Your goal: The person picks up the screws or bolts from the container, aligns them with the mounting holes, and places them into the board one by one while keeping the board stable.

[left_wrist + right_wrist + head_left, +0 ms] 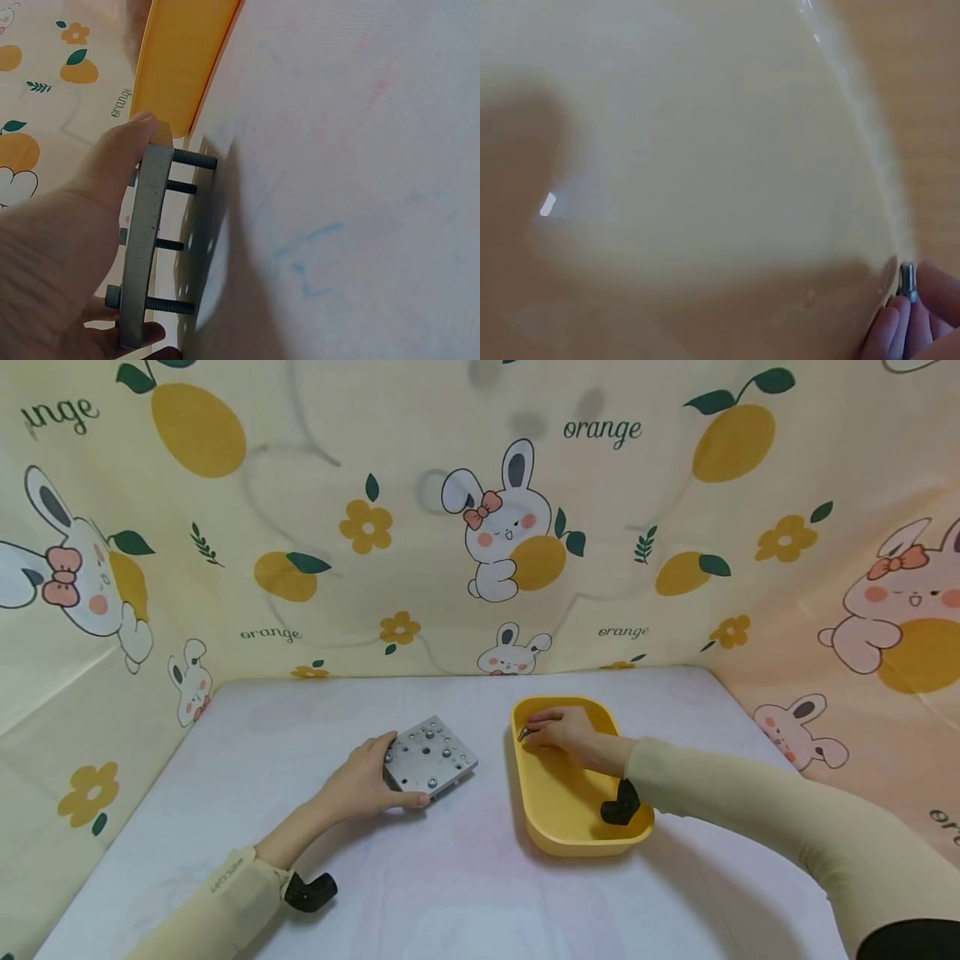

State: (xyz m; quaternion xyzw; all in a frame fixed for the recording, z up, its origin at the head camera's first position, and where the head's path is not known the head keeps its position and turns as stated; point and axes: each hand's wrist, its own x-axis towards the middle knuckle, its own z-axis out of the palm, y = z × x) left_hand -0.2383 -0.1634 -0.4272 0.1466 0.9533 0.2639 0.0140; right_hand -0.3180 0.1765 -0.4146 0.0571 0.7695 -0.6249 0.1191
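Observation:
My left hand (363,781) grips a square grey metal plate (420,758) by its left side, fingers along the far edge and thumb at the near corner. Several socket-head screws sit in the plate's holes. Seen edge-on in the left wrist view, the plate (144,244) is raised off the table, with threaded shanks (171,305) sticking out below it. Inside the yellow tray (581,842), toward its far left corner, my right hand (562,731) pinches a small shiny metal screw (907,280) between thumb and fingers. Part of that screw is hidden by the fingers.
The tray stands on a white-covered table (420,893), to the right of the plate. Behind and at both sides hangs a patterned cloth (420,577) with rabbits and oranges. Black mounts (311,892) are worn at both wrists.

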